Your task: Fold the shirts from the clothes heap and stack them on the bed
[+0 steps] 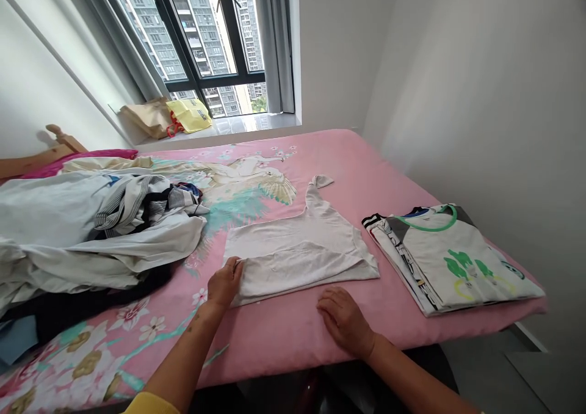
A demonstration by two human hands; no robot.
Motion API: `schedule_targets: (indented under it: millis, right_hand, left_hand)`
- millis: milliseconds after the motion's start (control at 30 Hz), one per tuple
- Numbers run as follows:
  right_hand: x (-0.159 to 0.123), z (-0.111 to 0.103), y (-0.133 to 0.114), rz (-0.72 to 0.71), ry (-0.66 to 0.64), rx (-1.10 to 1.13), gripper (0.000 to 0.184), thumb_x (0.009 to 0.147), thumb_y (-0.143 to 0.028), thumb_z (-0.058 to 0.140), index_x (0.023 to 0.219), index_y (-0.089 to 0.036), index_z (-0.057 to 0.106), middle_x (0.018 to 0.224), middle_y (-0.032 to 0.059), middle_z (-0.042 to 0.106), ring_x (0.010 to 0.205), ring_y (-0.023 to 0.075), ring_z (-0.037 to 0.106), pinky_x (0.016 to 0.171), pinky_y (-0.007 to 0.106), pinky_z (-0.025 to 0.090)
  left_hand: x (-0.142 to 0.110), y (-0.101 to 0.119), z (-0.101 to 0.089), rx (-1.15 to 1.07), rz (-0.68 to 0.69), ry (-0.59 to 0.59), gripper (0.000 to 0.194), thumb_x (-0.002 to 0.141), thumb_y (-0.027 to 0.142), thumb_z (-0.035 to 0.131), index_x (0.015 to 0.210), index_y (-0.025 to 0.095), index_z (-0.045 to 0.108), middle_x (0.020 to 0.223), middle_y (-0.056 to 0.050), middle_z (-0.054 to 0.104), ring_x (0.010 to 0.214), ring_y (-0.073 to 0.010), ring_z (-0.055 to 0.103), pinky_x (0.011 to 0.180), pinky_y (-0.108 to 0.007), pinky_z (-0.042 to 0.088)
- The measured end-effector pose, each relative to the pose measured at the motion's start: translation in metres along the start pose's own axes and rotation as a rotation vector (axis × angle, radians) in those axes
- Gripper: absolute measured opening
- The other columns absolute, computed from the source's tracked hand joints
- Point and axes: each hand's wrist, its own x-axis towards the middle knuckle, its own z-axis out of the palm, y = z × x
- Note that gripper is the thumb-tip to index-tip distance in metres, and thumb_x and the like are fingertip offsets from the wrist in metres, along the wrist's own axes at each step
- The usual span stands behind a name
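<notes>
A white sleeveless top (297, 249) lies partly folded on the pink flowered bedsheet (284, 334), one strap pointing toward the window. My left hand (224, 283) grips the top's left edge, fingers curled over the fabric. My right hand (343, 319) rests on the sheet just below the top's lower edge, fingers bent and together, holding nothing that I can see.
A stack of folded shirts (451, 258), a white one with green print on top, sits at the bed's right edge. A heap of unfolded clothes (91, 231) covers the left side. Yellow and brown bags (183, 116) stand on the windowsill. A wall runs along the right.
</notes>
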Motion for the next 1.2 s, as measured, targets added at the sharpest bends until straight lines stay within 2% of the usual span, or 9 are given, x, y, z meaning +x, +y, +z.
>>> schedule_targets:
  millis: [133,267,400,533,633,700,900,1033,1200]
  right_hand:
    - [0.005,0.012,-0.029,-0.100,-0.225,0.032,0.033,0.084,-0.016,0.045,0.114,-0.021,0.056,0.116,0.0076,0.062,0.115,0.0208,0.051,0.106,0.046,0.034]
    - [0.020,0.037,-0.056,-0.196,-0.480,0.038,0.060,0.089,-0.041,0.045,0.142,-0.016,0.031,0.147,0.0100,0.032,0.138,0.0230,0.023,0.114,0.044,0.020]
    - [0.050,0.074,-0.061,-0.153,-0.488,0.009,0.073,0.089,-0.057,0.038,0.145,-0.012,0.023,0.151,0.0116,0.020,0.141,0.0245,0.012,0.115,0.044,0.013]
    - [0.073,0.090,-0.035,0.088,-0.434,-0.106,0.072,0.087,-0.058,0.041,0.142,-0.014,0.031,0.145,0.0136,0.035,0.133,0.0280,0.032,0.108,0.045,0.029]
    - [0.072,0.078,-0.004,0.197,-0.402,-0.186,0.050,0.088,-0.049,0.045,0.133,-0.026,0.047,0.132,0.0087,0.053,0.124,0.0283,0.045,0.102,0.047,0.034]
    - [0.067,0.062,0.015,0.232,-0.364,-0.229,0.042,0.088,-0.046,0.046,0.126,-0.030,0.053,0.127,0.0068,0.057,0.122,0.0289,0.046,0.101,0.048,0.034]
    - [0.055,0.024,0.043,0.370,-0.306,-0.325,0.057,0.086,-0.053,0.046,0.132,-0.018,0.050,0.130,0.0136,0.053,0.124,0.0313,0.043,0.103,0.047,0.031]
    - [0.048,0.024,0.046,0.402,-0.294,-0.330,0.063,0.084,-0.055,0.048,0.132,-0.015,0.049,0.133,0.0167,0.050,0.126,0.0329,0.042,0.102,0.048,0.033]
    - [0.035,0.037,0.052,0.401,-0.257,-0.353,0.062,0.083,-0.056,0.048,0.126,-0.012,0.055,0.127,0.0198,0.054,0.120,0.0365,0.047,0.098,0.053,0.035]
  left_hand:
    - [0.005,0.013,-0.013,-0.018,0.032,-0.007,0.033,0.091,0.044,0.036,0.104,0.025,0.059,0.088,-0.005,0.070,0.081,-0.0205,0.064,0.064,-0.025,0.034]
    - [0.011,0.043,-0.044,-0.057,0.114,0.000,0.030,0.090,0.042,0.039,0.098,0.024,0.061,0.085,-0.004,0.069,0.081,-0.0201,0.063,0.066,-0.025,0.035]
    - [0.015,0.073,-0.071,-0.139,0.188,0.050,0.029,0.090,0.040,0.040,0.094,0.023,0.063,0.083,-0.004,0.069,0.081,-0.0197,0.062,0.067,-0.025,0.036]
    - [0.018,0.078,-0.082,-0.210,0.187,0.110,0.031,0.089,0.042,0.039,0.093,0.023,0.064,0.083,-0.002,0.068,0.080,-0.0185,0.061,0.067,-0.024,0.036]
    - [0.021,0.062,-0.074,-0.268,0.149,0.105,0.032,0.088,0.043,0.039,0.095,0.024,0.064,0.082,-0.001,0.068,0.079,-0.0173,0.060,0.068,-0.023,0.037]
    - [0.021,0.047,-0.060,-0.311,0.121,0.097,0.033,0.088,0.045,0.039,0.098,0.024,0.063,0.083,0.000,0.068,0.080,-0.0169,0.061,0.069,-0.023,0.038]
    - [0.016,0.001,-0.010,-0.364,0.052,0.087,0.032,0.088,0.044,0.039,0.101,0.026,0.061,0.088,0.000,0.070,0.083,-0.0170,0.063,0.073,-0.023,0.041]
    - [0.009,-0.019,0.007,-0.306,-0.005,0.067,0.032,0.090,0.044,0.036,0.103,0.026,0.060,0.089,0.000,0.070,0.084,-0.0167,0.064,0.070,-0.022,0.041]
    - [0.000,-0.032,0.010,-0.196,-0.027,0.044,0.033,0.092,0.043,0.033,0.103,0.026,0.059,0.087,-0.002,0.070,0.084,-0.0166,0.065,0.067,-0.022,0.039]
